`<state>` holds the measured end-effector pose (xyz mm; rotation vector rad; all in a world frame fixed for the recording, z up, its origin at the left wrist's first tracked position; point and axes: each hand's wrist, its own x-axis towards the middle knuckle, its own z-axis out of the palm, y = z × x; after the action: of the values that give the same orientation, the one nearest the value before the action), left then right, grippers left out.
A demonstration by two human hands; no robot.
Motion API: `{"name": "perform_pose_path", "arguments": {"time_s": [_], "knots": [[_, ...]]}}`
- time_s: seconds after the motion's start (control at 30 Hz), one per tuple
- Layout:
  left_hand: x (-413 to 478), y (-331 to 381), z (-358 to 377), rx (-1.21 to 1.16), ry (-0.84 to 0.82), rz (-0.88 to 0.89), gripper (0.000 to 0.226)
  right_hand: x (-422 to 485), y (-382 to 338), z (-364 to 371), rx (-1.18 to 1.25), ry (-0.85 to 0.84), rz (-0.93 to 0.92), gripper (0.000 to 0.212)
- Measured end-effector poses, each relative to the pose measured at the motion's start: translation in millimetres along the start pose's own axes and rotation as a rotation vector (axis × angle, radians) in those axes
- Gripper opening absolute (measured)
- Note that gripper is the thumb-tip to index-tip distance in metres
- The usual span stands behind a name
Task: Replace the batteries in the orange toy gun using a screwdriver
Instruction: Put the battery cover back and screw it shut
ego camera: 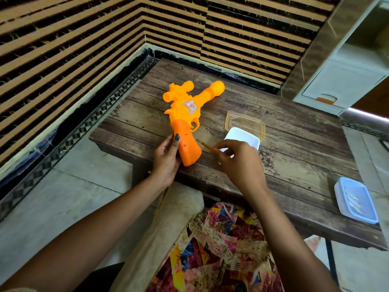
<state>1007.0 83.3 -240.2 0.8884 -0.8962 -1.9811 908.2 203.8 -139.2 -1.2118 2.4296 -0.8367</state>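
The orange toy gun [185, 121] lies flat on the wooden table [294, 131], barrel pointing away to the right, grip toward me. My left hand [167, 159] holds the grip from the left side, thumb pressed on its top face. A small screw hole shows on the grip. My right hand [237, 163] is just right of the grip and pinches a thin screwdriver [205, 146] with a yellowish handle; its tip points toward the grip, a short way from it.
A white rectangular box [244, 138] sits beyond my right hand, partly over a clear yellowish lid or tray [260, 125]. A closed translucent box [355, 200] stands near the table's right front edge. My patterned lap is below the table edge.
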Motion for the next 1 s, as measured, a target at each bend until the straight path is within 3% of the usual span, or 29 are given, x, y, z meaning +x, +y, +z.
{"name": "perform_pose_path", "arguments": {"time_s": [0.23,0.33,0.4,1.0], "knots": [[-3,2,2,0.013,-0.021,0.020,0.054,-3,-15,-1,-0.208,-0.041,-0.127,0.018],[-2,4,0,0.033,-0.019,0.024,0.115,-2,-18,4,-0.279,-0.033,-0.164,0.019],[-2,5,0,0.027,-0.006,0.026,0.131,-1,-18,3,-0.302,-0.034,-0.175,0.019],[-6,7,3,0.013,-0.020,0.032,0.131,6,-26,3,-0.447,-0.058,-0.215,0.020]]}}
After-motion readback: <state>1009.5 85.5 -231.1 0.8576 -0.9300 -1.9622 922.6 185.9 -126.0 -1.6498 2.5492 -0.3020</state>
